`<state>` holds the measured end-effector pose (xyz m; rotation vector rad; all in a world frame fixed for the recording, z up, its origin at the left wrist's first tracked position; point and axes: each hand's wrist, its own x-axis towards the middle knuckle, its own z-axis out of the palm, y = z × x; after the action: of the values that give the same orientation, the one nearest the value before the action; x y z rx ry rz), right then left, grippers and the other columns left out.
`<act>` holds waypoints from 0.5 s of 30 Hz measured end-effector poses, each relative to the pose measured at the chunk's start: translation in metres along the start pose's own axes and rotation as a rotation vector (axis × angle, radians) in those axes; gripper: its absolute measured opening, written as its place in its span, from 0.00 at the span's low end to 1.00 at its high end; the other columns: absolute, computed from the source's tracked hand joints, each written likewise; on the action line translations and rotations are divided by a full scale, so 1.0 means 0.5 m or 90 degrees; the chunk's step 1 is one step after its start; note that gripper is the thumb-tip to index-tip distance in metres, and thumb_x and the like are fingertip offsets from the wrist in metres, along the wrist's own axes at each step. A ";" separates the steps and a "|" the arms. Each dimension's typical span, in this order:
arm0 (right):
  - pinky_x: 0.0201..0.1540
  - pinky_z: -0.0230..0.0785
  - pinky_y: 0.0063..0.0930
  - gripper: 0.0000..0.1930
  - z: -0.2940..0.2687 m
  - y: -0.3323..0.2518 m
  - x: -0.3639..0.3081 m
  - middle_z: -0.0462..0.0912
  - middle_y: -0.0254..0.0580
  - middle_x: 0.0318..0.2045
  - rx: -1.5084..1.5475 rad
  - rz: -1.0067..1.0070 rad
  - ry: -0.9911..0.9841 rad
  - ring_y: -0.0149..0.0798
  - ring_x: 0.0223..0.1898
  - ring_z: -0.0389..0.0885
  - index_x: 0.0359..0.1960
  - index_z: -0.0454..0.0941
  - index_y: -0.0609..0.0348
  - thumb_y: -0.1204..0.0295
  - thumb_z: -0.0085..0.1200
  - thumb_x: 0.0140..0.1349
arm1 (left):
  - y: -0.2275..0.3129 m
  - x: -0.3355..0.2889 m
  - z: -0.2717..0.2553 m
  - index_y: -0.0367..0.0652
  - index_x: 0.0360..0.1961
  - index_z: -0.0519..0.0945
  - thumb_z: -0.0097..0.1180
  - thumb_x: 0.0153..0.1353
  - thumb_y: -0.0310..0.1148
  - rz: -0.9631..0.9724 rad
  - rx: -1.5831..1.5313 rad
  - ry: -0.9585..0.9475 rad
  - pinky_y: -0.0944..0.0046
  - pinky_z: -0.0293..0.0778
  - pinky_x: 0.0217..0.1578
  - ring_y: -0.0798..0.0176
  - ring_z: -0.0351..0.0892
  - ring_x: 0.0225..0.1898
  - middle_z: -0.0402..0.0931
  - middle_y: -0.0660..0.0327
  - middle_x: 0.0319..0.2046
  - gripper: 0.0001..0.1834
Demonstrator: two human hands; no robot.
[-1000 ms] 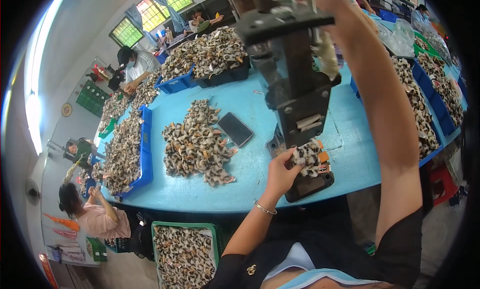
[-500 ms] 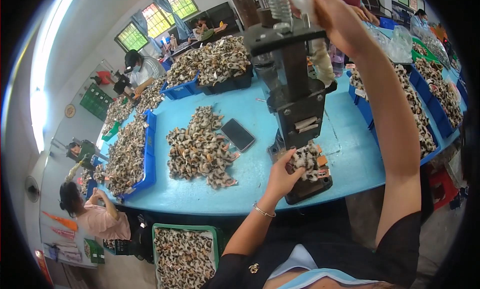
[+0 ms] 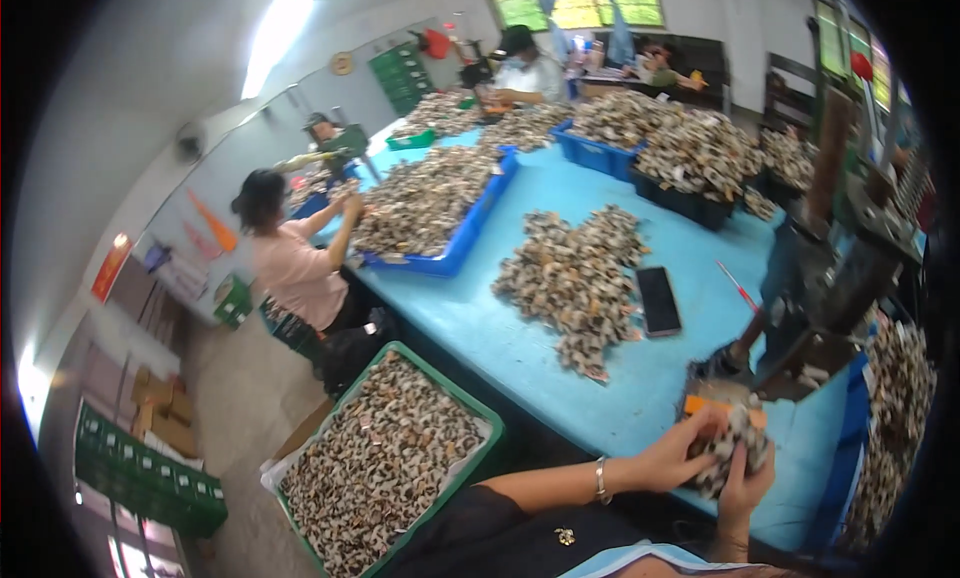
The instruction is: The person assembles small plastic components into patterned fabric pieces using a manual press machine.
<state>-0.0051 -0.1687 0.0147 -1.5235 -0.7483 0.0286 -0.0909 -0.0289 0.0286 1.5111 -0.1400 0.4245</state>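
Observation:
Both my hands close on a fuzzy, black-and-white spotted piece (image 3: 722, 456) at the table's front right; its exact kind is unclear. An orange tag (image 3: 700, 406) shows at its far side. My left hand (image 3: 672, 454), with a bracelet on the wrist, grips it from the left. My right hand (image 3: 748, 483) has its fingers round the right side. Just beyond the hands stands a dark hand press (image 3: 825, 288), tilted in the view. Left of the press, a heap of similar spotted pieces (image 3: 575, 288) lies on the blue table (image 3: 450, 323).
A black phone (image 3: 658, 301) and a red pen (image 3: 738, 286) lie between heap and press. Full blue trays (image 3: 470, 243) stand farther back. At the table's near side is a full green crate (image 3: 485, 418). A person in pink (image 3: 295, 253) works at the left edge.
The view has swung left. My right hand has come down from the top of the press to the spotted piece, which both hands now hold in front of the press.

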 end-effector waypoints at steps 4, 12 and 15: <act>0.44 0.66 0.24 0.21 -0.045 0.053 -0.078 0.75 0.43 0.47 -0.038 0.047 -0.077 0.35 0.42 0.75 0.59 0.65 0.63 0.76 0.49 0.63 | -0.038 -0.051 -0.185 0.44 0.51 0.66 0.50 0.62 0.25 -0.092 0.027 0.291 0.68 0.66 0.49 0.70 0.67 0.47 0.69 0.64 0.43 0.16; 0.57 0.61 0.36 0.22 -0.140 0.135 -0.042 0.69 0.48 0.57 -0.744 -0.092 0.197 0.45 0.58 0.67 0.62 0.61 0.61 0.71 0.45 0.67 | -0.055 -0.099 -0.479 0.40 0.55 0.71 0.61 0.52 0.53 -0.161 0.900 0.384 0.44 0.52 0.62 0.35 0.49 0.63 0.53 0.38 0.61 0.35; 0.64 0.55 0.40 0.22 -0.154 0.140 -0.042 0.60 0.46 0.64 -0.795 -0.034 0.217 0.47 0.65 0.58 0.64 0.59 0.59 0.67 0.41 0.70 | -0.065 -0.093 -0.481 0.38 0.58 0.67 0.64 0.49 0.51 -0.175 0.933 0.364 0.44 0.51 0.63 0.36 0.47 0.65 0.49 0.39 0.64 0.40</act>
<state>0.0434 -0.2401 -0.0472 -2.5755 -0.5140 -0.8608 -0.1630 0.1990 -0.0343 2.6744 1.0330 0.7817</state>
